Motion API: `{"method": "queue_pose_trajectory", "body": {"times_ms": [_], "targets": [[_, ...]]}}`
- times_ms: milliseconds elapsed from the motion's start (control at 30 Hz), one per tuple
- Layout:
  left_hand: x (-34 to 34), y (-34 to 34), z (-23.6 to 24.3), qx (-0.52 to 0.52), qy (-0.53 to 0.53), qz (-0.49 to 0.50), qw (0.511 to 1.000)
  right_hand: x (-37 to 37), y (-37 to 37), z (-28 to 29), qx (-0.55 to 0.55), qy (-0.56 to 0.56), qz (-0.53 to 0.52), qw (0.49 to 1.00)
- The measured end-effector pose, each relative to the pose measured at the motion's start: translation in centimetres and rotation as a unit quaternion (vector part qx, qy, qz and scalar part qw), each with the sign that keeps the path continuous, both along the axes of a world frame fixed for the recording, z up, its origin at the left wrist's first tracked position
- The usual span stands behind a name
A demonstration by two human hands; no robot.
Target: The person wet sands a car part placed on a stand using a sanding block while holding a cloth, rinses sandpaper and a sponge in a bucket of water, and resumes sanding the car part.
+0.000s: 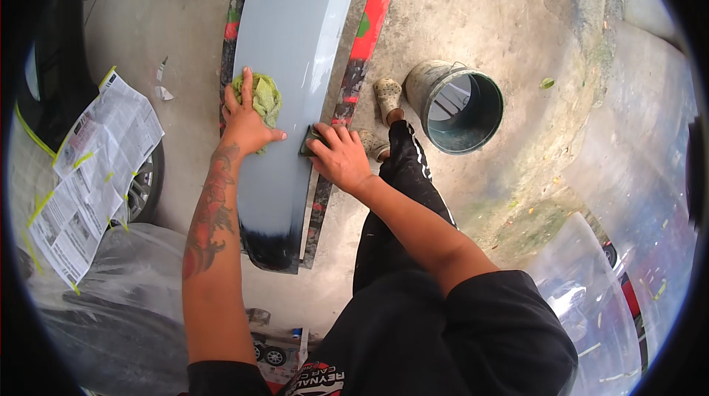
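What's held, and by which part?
Right grip: dark pad, by its right side. Left grip: on the cloth, over its left part; whether held, unclear.

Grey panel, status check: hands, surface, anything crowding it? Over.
Left hand spread over yellow-green cloth on grey panel. Right hand gripping dark pad at panel's right edge. Panel black at near end. Bucket to the right, apart.

Stained conc. floor (532, 34) all round the bucket (422, 97). R of bucket: green leaf (546, 83), then clear plastic sheeting (628, 152). Well L of bucket: wheel (156, 183), taped newspaper (122, 130), more plastic (140, 270). Bright light.
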State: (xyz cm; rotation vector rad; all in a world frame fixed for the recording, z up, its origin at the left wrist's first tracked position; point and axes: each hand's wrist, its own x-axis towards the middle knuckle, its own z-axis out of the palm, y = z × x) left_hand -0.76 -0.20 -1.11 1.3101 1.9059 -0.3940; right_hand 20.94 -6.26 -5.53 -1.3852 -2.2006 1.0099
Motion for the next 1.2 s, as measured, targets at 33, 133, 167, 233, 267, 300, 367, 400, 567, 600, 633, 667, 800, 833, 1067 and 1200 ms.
{"method": "queue_pose_trajectory", "body": {"times_ms": [33,133,167,233,267,300,367,400,567,600,633,667,800,833,1067,1200], "targets": [[-0.1,-0.1,-0.1,0.007,0.002,-0.003,1.000,0.2,1.1,-0.2,0.015,-0.013,-0.001,1.000],[0.1,-0.6,-0.4,0.046,0.008,-0.007,0.999,1.2,8.6,-1.9,0.073,-0.029,-0.099,0.992],[0.3,-0.7,-0.5,0.048,0.011,-0.009,0.999,1.5,11.8,-2.6,0.124,-0.023,-0.153,0.980],[0.7,-0.9,-0.5,0.108,0.016,-0.018,0.994,2.0,17.1,-3.8,0.184,-0.048,-0.202,0.961],[1.0,-0.9,-0.5,0.109,0.017,-0.017,0.994,2.1,18.3,-4.1,0.153,-0.057,-0.187,0.969],[1.3,-1.0,-0.4,0.106,0.041,-0.011,0.993,2.0,18.8,-4.2,0.153,-0.057,-0.208,0.964],[1.7,-0.8,-0.3,0.110,0.061,-0.004,0.992,1.8,17.4,-3.7,0.151,-0.032,-0.226,0.962],[1.8,-0.7,-0.3,0.107,0.069,-0.008,0.992,1.7,15.5,-3.2,0.101,-0.033,-0.200,0.974],[2.2,-0.5,0.1,0.110,0.076,-0.022,0.991,1.5,9.1,-1.6,0.007,-0.047,-0.065,0.997],[2.2,-0.4,0.1,0.107,0.079,-0.019,0.991,1.8,10.1,-1.7,0.040,-0.058,-0.069,0.995],[2.2,-0.4,0.1,0.093,0.076,-0.009,0.993,2.1,12.0,-1.9,0.039,-0.083,-0.057,0.994],[2.3,-0.3,0.1,0.102,0.079,-0.017,0.992,2.6,14.6,-2.2,0.080,-0.073,-0.106,0.988],[2.3,-0.3,0.1,0.073,0.077,0.011,0.994,4.8,28.4,-3.9,0.242,-0.096,-0.181,0.948],[2.3,-0.3,0.2,0.074,0.073,0.012,0.994,5.5,30.9,-3.7,0.213,-0.131,-0.166,0.954],[2.3,-0.2,0.4,0.065,0.077,0.015,0.995,5.3,26.8,-3.2,0.154,-0.076,-0.141,0.975],[2.2,-0.3,0.2,0.073,0.084,0.004,0.994,5.4,26.0,-2.9,0.120,-0.095,-0.075,0.985]]}}
